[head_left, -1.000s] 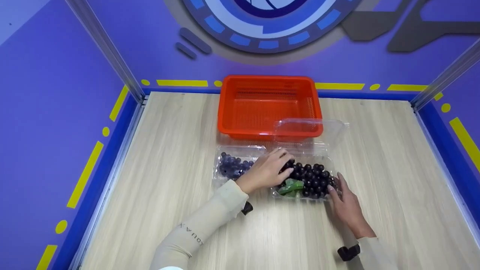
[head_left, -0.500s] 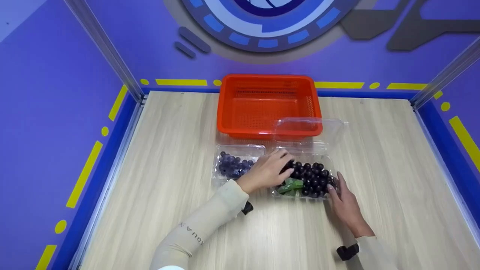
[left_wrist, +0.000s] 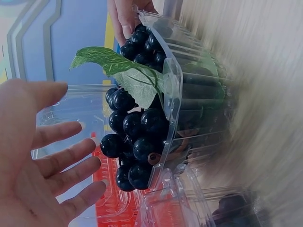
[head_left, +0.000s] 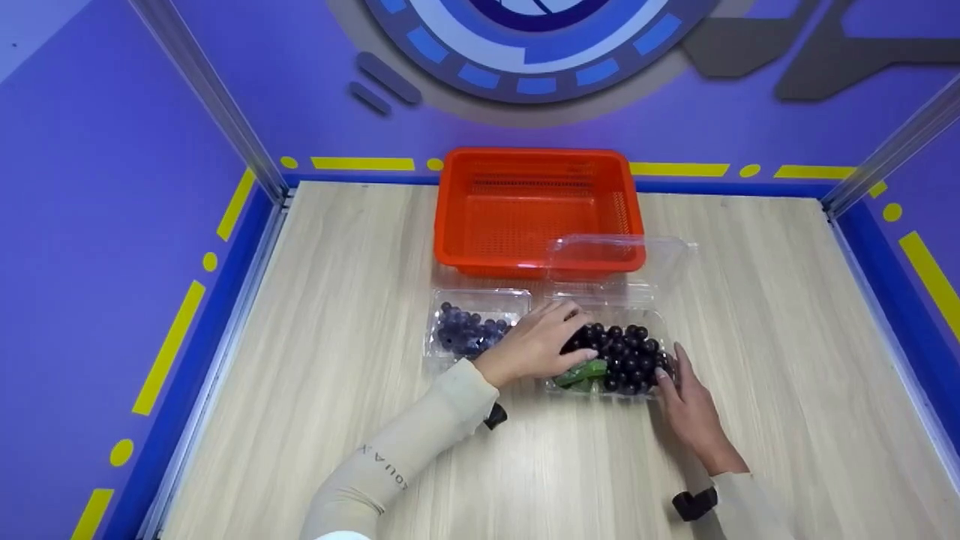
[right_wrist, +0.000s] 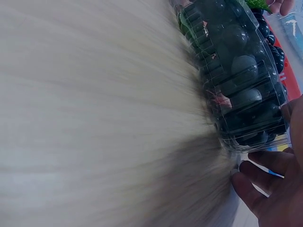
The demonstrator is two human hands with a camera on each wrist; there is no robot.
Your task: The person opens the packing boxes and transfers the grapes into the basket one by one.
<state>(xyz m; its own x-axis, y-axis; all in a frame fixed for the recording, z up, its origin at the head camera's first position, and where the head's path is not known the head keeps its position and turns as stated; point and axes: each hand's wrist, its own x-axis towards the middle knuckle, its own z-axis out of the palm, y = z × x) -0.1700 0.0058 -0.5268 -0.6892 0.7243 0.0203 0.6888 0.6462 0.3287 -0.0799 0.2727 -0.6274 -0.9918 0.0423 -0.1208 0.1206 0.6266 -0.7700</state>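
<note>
A clear plastic clamshell box (right_wrist: 248, 144) holds dark grapes (head_left: 628, 356) with a green leaf (left_wrist: 105, 59) at its near left part. Its see-through lid (head_left: 667, 264) stands raised at the back. My left hand (head_left: 534, 341) is over the left end of the grapes, its fingers spread apart in the left wrist view and gripping nothing. At the right end, my right hand (head_left: 694, 412) holds the box, thumb over the rim and fingers along the outer wall. Left of it, a second clear box (head_left: 487, 295) contains more dark grapes (head_left: 461, 328), partly hidden by my left hand.
A red perforated basket (head_left: 448, 225) stands behind the boxes, near the blue back wall, with the raised lid overlapping its front right corner in the head view. Side walls (head_left: 892, 292) bound the wooden table (head_left: 352, 300).
My left hand has shifted slightly, its thumb moving right toward the leaf while its fingers loosen over the grapes. The right hand and both boxes look unmoved.
</note>
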